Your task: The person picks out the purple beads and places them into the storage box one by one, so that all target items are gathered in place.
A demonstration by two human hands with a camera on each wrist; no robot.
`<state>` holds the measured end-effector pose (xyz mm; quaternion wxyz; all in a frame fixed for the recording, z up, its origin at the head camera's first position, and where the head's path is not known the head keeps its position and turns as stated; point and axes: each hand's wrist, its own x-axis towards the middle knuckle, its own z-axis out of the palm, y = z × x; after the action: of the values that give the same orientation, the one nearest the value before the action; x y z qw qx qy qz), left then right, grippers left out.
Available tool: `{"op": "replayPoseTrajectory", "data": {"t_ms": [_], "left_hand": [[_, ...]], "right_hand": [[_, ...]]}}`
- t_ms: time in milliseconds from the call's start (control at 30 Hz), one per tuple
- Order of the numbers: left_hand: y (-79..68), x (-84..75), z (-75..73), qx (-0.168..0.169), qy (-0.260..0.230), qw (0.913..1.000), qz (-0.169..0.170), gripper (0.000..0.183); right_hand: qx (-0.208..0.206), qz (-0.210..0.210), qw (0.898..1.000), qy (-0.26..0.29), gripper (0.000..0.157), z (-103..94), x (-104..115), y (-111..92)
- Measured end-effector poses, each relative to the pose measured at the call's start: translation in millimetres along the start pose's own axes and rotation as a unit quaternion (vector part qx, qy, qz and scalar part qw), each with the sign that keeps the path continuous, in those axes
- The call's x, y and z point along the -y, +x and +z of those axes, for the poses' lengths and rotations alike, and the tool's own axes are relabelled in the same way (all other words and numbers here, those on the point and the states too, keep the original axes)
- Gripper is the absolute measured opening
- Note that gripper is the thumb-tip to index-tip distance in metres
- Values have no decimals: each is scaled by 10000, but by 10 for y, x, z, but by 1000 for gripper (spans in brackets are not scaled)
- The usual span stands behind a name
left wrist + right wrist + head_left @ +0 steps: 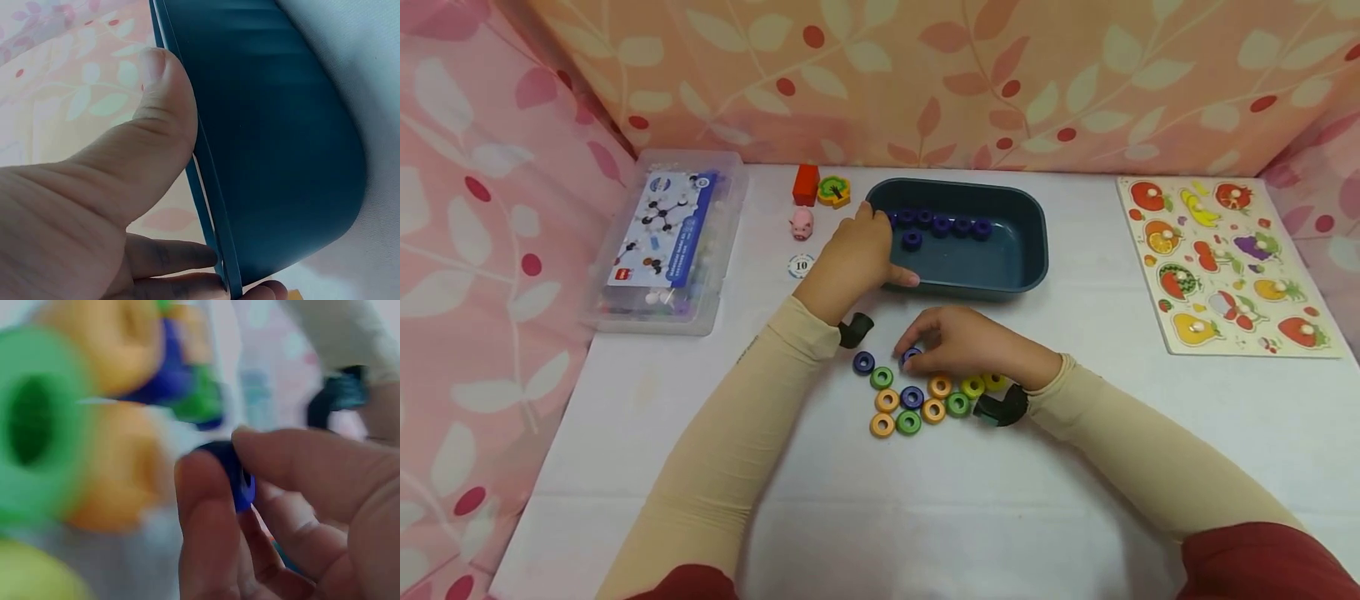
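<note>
My left hand (pixel 855 254) grips the left end of a dark teal plastic bin (pixel 973 265); in the left wrist view its thumb (pixel 169 87) lies over the rim. Several dark purple rings (pixel 942 232) lie inside the bin toward its back left. In front of the bin, my right hand (pixel 966 340) pinches a dark blue ring (pixel 242 497) between thumb and index finger. Below that hand, loose orange rings (pixel 878 402), green rings (pixel 908 432), yellow rings (pixel 973 394) and two more blue rings (pixel 863 371) are grouped on the white table.
Left of the bin stand a red block (pixel 806 185), a tree piece (pixel 834 191), a pink pig (pixel 801 223) and a round token marked 10 (pixel 801 266). A clear molecular model case (pixel 662 242) lies far left, a fruit puzzle board (pixel 1228 267) at right. Patterned cloth walls the back.
</note>
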<state>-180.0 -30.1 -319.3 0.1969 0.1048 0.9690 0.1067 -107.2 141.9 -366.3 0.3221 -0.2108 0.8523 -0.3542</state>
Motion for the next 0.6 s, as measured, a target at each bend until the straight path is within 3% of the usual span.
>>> {"op": "replayPoseTrajectory", "data": {"t_ms": [133, 300, 433, 600], "left_hand": [[14, 13, -19, -22, 19, 10000, 14, 112], [23, 25, -29, 60, 0, 10000, -32, 113], [15, 25, -16, 95, -45, 9999, -76, 112], [3, 12, -11, 103, -63, 9999, -64, 113]], "right_hand": [[-512, 248, 9978, 343, 31, -342, 139, -107], [-1473, 980, 9784, 1071, 39, -786, 87, 35], [-1236, 1313, 9699, 1639, 42, -937, -77, 285], [-854, 1558, 9643, 1965, 44, -965, -194, 490]]}}
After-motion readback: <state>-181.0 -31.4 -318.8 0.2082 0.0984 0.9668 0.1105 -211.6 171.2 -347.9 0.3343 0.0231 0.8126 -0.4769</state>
